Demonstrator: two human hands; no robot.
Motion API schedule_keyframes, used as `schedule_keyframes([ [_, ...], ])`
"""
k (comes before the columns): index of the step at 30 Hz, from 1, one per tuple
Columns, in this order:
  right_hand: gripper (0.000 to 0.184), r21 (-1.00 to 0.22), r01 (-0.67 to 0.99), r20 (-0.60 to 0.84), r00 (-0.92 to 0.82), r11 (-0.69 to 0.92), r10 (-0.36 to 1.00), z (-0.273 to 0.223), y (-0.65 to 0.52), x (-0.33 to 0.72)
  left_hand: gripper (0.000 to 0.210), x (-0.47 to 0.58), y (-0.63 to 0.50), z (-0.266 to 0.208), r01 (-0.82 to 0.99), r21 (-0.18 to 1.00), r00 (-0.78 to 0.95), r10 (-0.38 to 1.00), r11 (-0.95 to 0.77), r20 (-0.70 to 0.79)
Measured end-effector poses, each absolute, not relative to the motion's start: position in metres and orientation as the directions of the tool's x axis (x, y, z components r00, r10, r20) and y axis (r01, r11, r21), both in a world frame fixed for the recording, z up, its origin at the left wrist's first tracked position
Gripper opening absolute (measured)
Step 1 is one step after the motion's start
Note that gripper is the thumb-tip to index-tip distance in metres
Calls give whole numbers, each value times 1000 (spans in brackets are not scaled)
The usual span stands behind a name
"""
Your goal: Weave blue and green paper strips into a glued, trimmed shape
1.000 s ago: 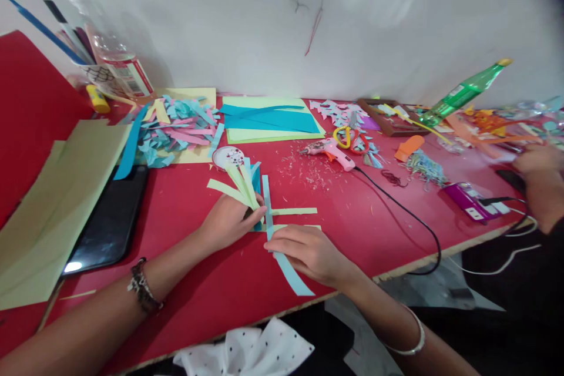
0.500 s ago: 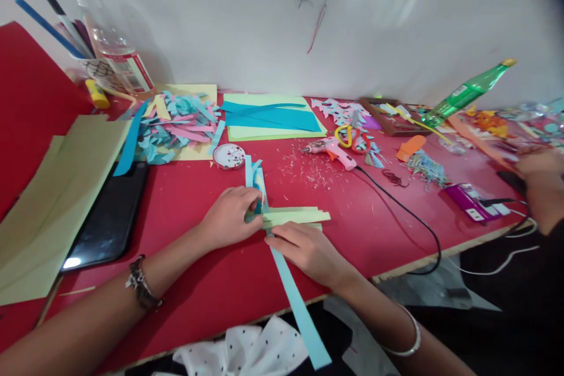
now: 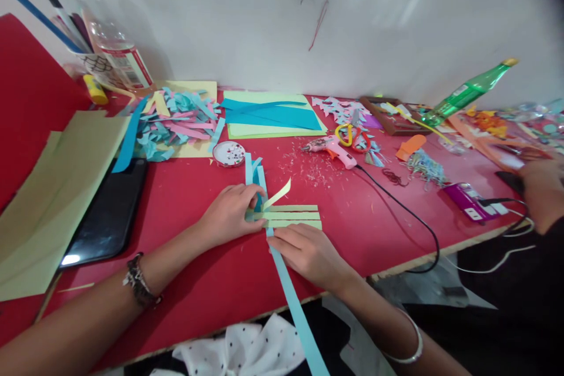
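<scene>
Pale green paper strips (image 3: pixel 297 216) lie side by side, pointing right, and cross light blue strips. One pale yellow strip (image 3: pixel 280 192) stands bent upward away from them. My left hand (image 3: pixel 231 211) is closed, thumb and fingers pinching the crossing, where its fingers partly hide the strips. Upright blue strip ends (image 3: pixel 249 170) show just beyond it. My right hand (image 3: pixel 308 252) is closed on a long light blue paper strip (image 3: pixel 297 311) just below the crossing. That strip runs toward me over the front edge of the red table (image 3: pixel 198 299).
A pink glue gun (image 3: pixel 337 150) with a black cord and yellow-red scissors (image 3: pixel 350 136) lie beyond. Cut paper scraps (image 3: pixel 180 123), a round lid (image 3: pixel 229 154) and a black phone (image 3: pixel 110 217) are leftward. Another person's hand (image 3: pixel 544 188) is at the far right.
One pale strip has swung up and back toward the left, while the other green strips now lie flatter and more even. Both my hands have stayed nearly in place.
</scene>
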State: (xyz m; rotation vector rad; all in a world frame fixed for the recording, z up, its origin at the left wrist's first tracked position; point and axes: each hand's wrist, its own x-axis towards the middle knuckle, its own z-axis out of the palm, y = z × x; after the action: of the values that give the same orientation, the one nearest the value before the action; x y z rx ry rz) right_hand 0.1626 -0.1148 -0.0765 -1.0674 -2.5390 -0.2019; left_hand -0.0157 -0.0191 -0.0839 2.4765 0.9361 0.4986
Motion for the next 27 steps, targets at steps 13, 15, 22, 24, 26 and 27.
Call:
schedule_keyframes([
  [13,20,-67,732,349,-620,678,703,-77,-115,163,26,-19,-18,-82,495,433,783,603,-753,155],
  [15,20,-71,737,345,-614,673,710,-76,-115,163,26,-19,-18,-82,494,435,783,603,-753,155],
  [22,21,-150,738,365,-577,658,731,-71,-113,163,28,-21,-18,-82,477,463,789,596,-747,149],
  [24,22,-187,739,381,-552,647,741,-71,-112,164,27,-22,-18,-81,468,473,793,591,-746,147],
  [26,21,-217,742,385,-532,634,754,-71,-112,164,24,-22,-18,-80,461,481,795,588,-746,150],
  [27,21,-228,744,381,-526,628,761,-72,-112,164,23,-23,-18,-79,460,482,795,588,-746,151],
])
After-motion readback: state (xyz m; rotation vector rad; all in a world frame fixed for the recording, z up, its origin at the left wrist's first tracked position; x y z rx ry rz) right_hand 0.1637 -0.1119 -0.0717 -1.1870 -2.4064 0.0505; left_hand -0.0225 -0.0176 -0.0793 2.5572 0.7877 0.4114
